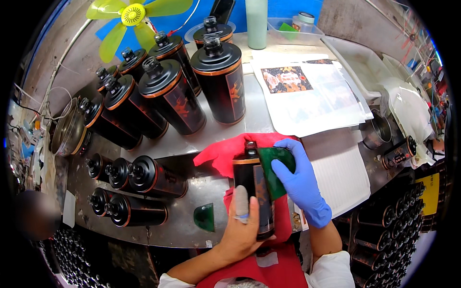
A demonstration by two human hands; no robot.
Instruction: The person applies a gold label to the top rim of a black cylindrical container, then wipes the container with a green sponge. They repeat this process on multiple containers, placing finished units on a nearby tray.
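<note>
Over a red cloth (218, 152) I hold a black bottle (246, 178) with a copper-coloured band and a patterned side, its neck pointing away from me. My left hand (240, 223), bare but for a grey covering on one finger, is wrapped round the bottle's lower part. In a blue glove, my right hand (300, 177) grips a flat dark green scraper (274, 168) against the bottle's right side near the shoulder. A second, smaller green scraper (204, 217) lies on the metal table left of my left hand.
Several black bottles (218, 84) stand on a raised light board; smaller-looking ones (153, 177) stand at left. Papers (312, 103) and a lined sheet (336, 168) lie at right. Behind are a green fan (133, 15), a pale green tumbler (256, 24) and a plastic tray (353, 65). Bottles crowd lower right.
</note>
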